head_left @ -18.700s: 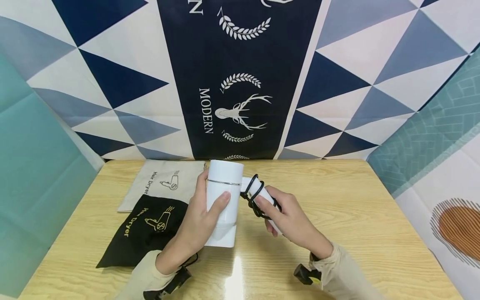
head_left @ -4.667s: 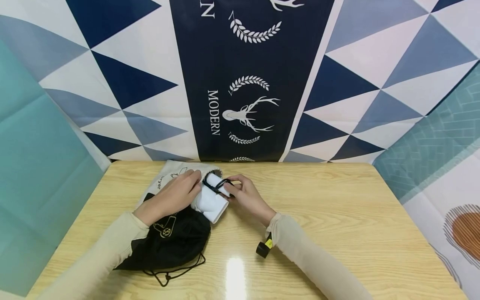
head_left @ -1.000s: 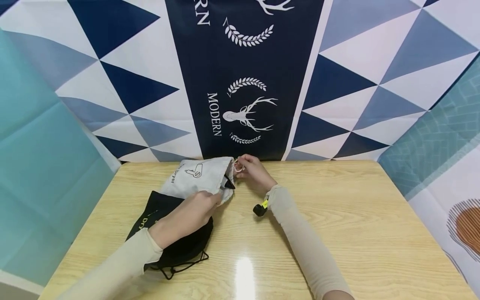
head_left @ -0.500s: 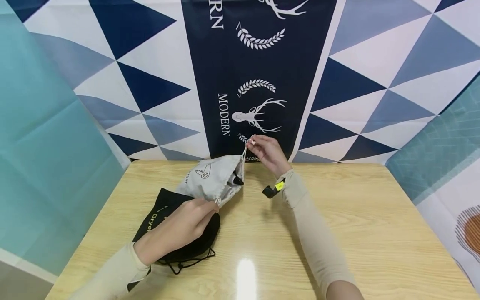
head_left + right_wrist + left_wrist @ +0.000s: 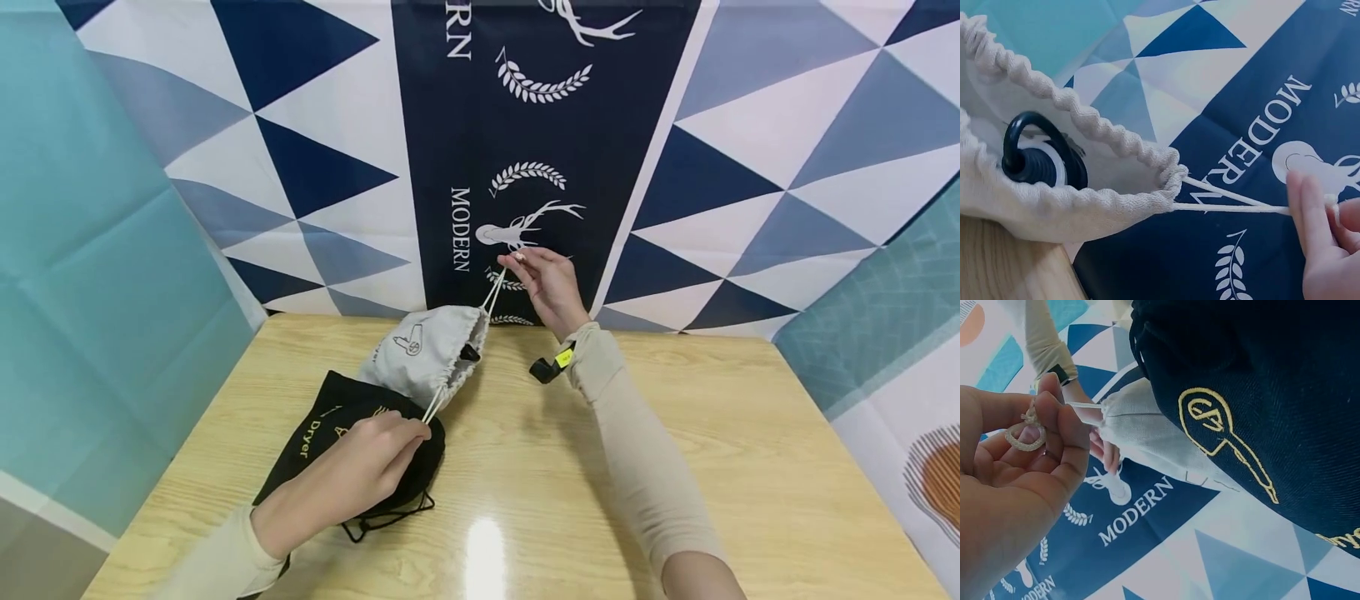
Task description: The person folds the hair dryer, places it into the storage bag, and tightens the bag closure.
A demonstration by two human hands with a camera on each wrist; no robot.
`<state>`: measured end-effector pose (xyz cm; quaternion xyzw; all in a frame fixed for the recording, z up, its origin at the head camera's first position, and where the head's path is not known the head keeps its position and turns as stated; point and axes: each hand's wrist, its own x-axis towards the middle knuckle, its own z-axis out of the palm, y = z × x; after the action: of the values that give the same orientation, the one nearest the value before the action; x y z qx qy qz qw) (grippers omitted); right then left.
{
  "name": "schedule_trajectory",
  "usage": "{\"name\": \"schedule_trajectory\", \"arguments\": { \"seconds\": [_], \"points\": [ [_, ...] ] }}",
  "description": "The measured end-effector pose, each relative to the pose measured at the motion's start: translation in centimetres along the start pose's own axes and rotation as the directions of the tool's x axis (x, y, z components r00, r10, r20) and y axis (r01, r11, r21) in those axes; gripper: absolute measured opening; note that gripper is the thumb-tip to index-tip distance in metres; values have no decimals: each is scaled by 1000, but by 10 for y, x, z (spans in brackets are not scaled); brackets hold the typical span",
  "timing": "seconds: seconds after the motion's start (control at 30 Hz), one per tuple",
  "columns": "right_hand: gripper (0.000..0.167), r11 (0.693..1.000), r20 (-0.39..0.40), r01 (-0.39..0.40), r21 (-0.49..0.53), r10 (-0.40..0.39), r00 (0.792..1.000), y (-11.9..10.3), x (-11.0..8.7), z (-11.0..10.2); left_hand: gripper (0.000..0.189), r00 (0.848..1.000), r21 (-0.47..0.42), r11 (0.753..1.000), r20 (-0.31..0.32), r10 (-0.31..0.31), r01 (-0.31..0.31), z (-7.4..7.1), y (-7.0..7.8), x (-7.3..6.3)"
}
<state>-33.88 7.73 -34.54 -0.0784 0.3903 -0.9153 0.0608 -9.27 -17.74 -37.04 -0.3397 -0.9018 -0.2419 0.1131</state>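
Note:
A light grey drawstring bag (image 5: 431, 346) with a hair dryer print stands at the back of the table, its gathered mouth facing right and partly open. Inside, the right wrist view shows a looped black cord (image 5: 1013, 140) and a ribbed black end with a white ring; the rest of the hair dryer is hidden. My left hand (image 5: 360, 471) pinches the near white drawstring (image 5: 432, 406), whose knotted loop (image 5: 1025, 437) shows in the left wrist view. With thumb and fingers, my right hand (image 5: 553, 287) pinches the far drawstring (image 5: 1229, 207), pulled taut up and away.
A black drawstring bag (image 5: 315, 429) with yellow printing lies left, partly under my left hand, its black cords (image 5: 390, 521) trailing on the wooden table (image 5: 637, 500). A patterned cloth wall (image 5: 330, 167) stands right behind the table.
Earlier the white hair dryer was in my hands, then went into the grey bag. Since then both hands have drawn the cords apart, right hand up, left hand nearer, and the mouth has narrowed.

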Motion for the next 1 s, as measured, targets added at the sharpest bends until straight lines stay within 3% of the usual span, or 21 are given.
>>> {"name": "schedule_trajectory", "arguments": {
  "seconds": [0.27,0.33,0.4,0.47,0.5,0.53,0.57,0.63,0.73,0.77,0.8,0.87,0.93,1.0],
  "points": [
    [16,981,-23,170,-89,-173,985,1,2,5,10,1000,-15,1000,-10,-13,13,2,5,-14],
    [16,951,5,246,-186,-250,968,4,5,5,10,1000,-8,1000,-26,5,-5,4,7,-18],
    [16,880,68,331,-341,-328,942,9,8,4,10,999,-4,1000,-38,17,-17,6,10,-23],
    [17,748,158,417,-516,-395,905,14,11,2,11,999,5,1000,-45,23,-22,8,13,-29],
    [17,661,211,455,-596,-418,884,16,11,1,11,999,8,1000,-46,24,-23,8,15,-32],
    [17,555,276,497,-667,-436,857,18,12,0,12,999,8,1000,-47,22,-21,9,17,-35],
    [16,427,344,534,-730,-446,826,20,13,-2,12,999,9,1000,-50,19,-19,9,18,-38],
    [15,143,493,595,-791,-426,759,23,14,-7,13,999,5,1000,-50,13,-13,10,21,-44],
    [12,-264,709,658,-705,-309,634,26,16,-16,15,998,-4,1000,-57,16,-16,10,24,-52],
    [11,-367,761,668,-647,-258,595,27,16,-19,16,998,-10,1000,-59,18,-18,11,26,-55],
    [11,-437,801,679,-590,-208,561,29,16,-21,17,998,-20,1000,-56,17,-18,11,27,-58],
    [12,-536,855,688,-489,-140,499,30,18,-27,18,999,-31,999,-45,12,-13,13,30,-65],
    [13,-585,880,686,-432,-109,461,29,20,-31,18,1000,-57,998,2,-23,23,12,31,-72],
    [12,-589,885,686,-427,-114,452,27,24,-35,18,993,-80,993,89,-76,83,9,31,-77]
  ]
}}
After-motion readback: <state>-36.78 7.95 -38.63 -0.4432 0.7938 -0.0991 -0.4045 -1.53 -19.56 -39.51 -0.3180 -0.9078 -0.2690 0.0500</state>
